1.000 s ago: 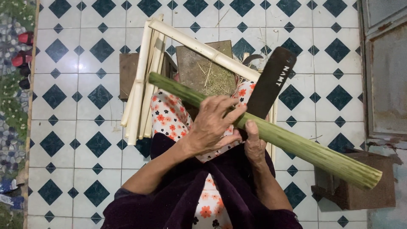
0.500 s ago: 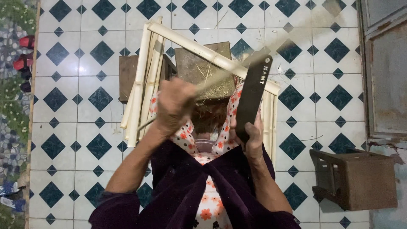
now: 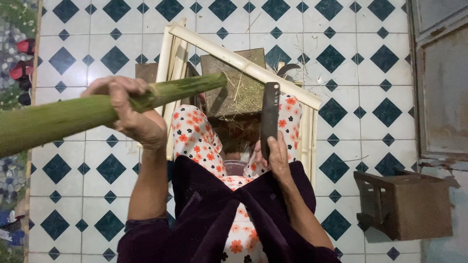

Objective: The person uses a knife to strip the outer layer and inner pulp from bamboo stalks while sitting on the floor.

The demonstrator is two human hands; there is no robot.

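The green bamboo stalk (image 3: pixel 97 109) looks whole and unsplit: its skin is smooth and its cut end, out past the left hand (image 3: pixel 127 109), is clean. Several pale peeled bamboo lengths (image 3: pixel 243 65) already lie beyond both hands on the tiled floor (image 3: pixel 351 58). The left hand is closed around the stalk, holding it raised and slanting. The right hand (image 3: pixel 275 156) is closed on the handle of a dark cleaver (image 3: pixel 269 112), blade pointing away above a wooden block (image 3: pixel 234 85).

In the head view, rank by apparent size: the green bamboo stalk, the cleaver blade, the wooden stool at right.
1. green bamboo stalk, though nearness to the camera enlarges it
2. wooden stool
3. cleaver blade, held in the right hand
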